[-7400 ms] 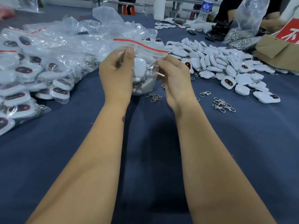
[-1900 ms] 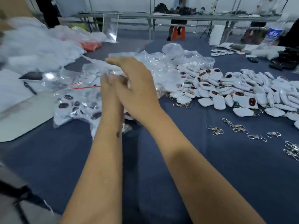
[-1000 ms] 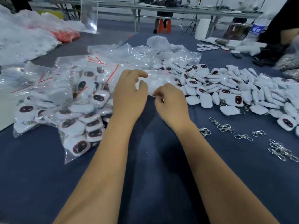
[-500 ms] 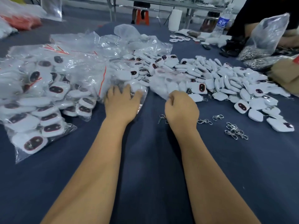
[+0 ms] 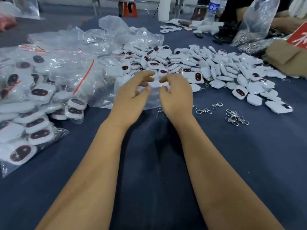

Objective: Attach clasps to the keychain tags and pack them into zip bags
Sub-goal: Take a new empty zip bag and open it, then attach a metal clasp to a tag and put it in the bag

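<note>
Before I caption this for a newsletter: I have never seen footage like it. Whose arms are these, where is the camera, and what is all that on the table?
No machine here: a person works bare-handed, and one wide-angle camera worn on their head looks forward and down, so you see their own forearms. The left hand and right hand meet over an empty clear plastic zip bag lying on the dark blue table cover; the blur hides whether the fingers actually pinch it. Ahead and to the right lies a heap of loose white keychain tags with dark oval faces. On the left are filled clear zip bags with red seal strips, packed with the same tags. Small silver metal clasps lie scattered on the right.
</note>
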Motion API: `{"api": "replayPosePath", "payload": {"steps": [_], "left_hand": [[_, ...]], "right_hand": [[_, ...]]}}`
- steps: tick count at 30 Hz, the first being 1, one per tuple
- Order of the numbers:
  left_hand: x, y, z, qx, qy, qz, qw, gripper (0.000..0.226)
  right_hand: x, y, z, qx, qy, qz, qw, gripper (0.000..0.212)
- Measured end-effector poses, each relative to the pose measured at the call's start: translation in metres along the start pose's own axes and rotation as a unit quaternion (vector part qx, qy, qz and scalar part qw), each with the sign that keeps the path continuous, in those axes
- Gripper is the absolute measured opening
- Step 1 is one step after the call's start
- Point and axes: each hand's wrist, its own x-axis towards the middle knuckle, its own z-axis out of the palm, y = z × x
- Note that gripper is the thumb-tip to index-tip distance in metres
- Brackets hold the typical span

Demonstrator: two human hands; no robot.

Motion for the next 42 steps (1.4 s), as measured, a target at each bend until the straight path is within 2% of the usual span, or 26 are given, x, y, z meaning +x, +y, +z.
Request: {"api": "replayPosePath", "payload": {"steps": [2,3,4,5,7,8,10,12,13,15,17,20,21,22,23,25,26,28,32,36,38,42], "left_hand": [[0.0,-0.006,0.008,0.118,-0.151,0.005,0.982,0.043],[0.002,-0.008,0.01,0.164,-0.176,0.006,0.971,0.046],[0.003,-0.007,0.01,0.196,-0.164,-0.002,0.967,0.046],[0.004,-0.007,0.007,0.222,-0.121,-0.013,0.967,0.046],[0.007,-0.009,0.003,0.298,-0.023,-0.049,0.953,0.053],[0.007,-0.011,0.002,0.326,0.003,-0.079,0.942,0.055],[0.011,-0.009,0.007,0.36,0.003,-0.154,0.92,0.055],[0.014,-0.004,0.02,0.414,-0.052,-0.219,0.882,0.065],[0.015,-0.002,0.027,0.434,-0.067,-0.23,0.869,0.069],[0.017,-0.003,0.034,0.437,-0.037,-0.208,0.874,0.051],[0.018,-0.005,0.032,0.396,0.004,-0.176,0.901,0.027],[0.015,-0.01,0.023,0.303,0.051,-0.151,0.939,0.03],[0.015,-0.01,0.021,0.286,0.063,-0.145,0.945,0.03],[0.015,-0.011,0.02,0.284,0.068,-0.141,0.946,0.029],[0.015,-0.012,0.02,0.29,0.069,-0.139,0.944,0.027],[0.015,-0.012,0.021,0.28,0.076,-0.119,0.95,0.015],[0.014,-0.01,0.022,0.243,0.087,-0.097,0.961,0.008],[0.012,-0.004,0.025,0.144,0.118,-0.057,0.981,0.014],[0.011,0.005,0.033,-0.086,0.132,-0.097,0.983,0.031],[0.015,0.009,0.036,-0.272,0.094,-0.156,0.945,0.022],[0.015,0.009,0.034,-0.307,0.078,-0.173,0.933,0.018],[0.013,0.008,0.031,-0.294,0.054,-0.185,0.936,0.017]], "right_hand": [[0.012,0.017,-0.011,-0.059,0.022,0.066,0.996,0.035],[0.017,0.026,-0.017,-0.077,0.034,0.103,0.991,0.039],[0.022,0.034,-0.024,-0.081,0.039,0.136,0.987,0.044],[0.025,0.04,-0.029,-0.071,0.029,0.162,0.984,0.05],[0.028,0.047,-0.036,-0.053,-0.041,0.184,0.981,0.06],[0.026,0.047,-0.035,-0.078,-0.09,0.172,0.978,0.061],[0.016,0.045,-0.028,-0.151,-0.143,0.124,0.97,0.057],[0.009,0.041,-0.023,-0.147,-0.115,0.095,0.978,0.049],[0.008,0.04,-0.021,-0.13,-0.096,0.089,0.983,0.046],[0.007,0.039,-0.02,-0.132,-0.087,0.077,0.984,0.043],[0.008,0.04,-0.021,-0.182,-0.086,0.058,0.978,0.039],[0.009,0.036,-0.023,-0.201,-0.037,0.038,0.978,0.013],[0.009,0.034,-0.022,-0.145,-0.012,0.043,0.988,0.015],[0.008,0.03,-0.02,-0.038,0.009,0.057,0.998,0.017],[0.007,0.024,-0.019,0.096,0.026,0.08,0.992,0.015],[0.005,0.012,-0.016,0.306,0.03,0.132,0.942,0.01],[0.004,0.008,-0.013,0.363,0.013,0.155,0.919,0.008],[0.004,0.006,-0.009,0.421,-0.023,0.19,0.886,0.009],[0.007,0.009,-0.012,0.475,-0.055,0.226,0.849,0.015],[0.008,0.011,-0.016,0.524,-0.104,0.241,0.81,0.009],[0.008,0.011,-0.017,0.514,-0.138,0.238,0.812,0.012],[0.006,0.009,-0.014,0.436,-0.191,0.22,0.852,0.018]]}}
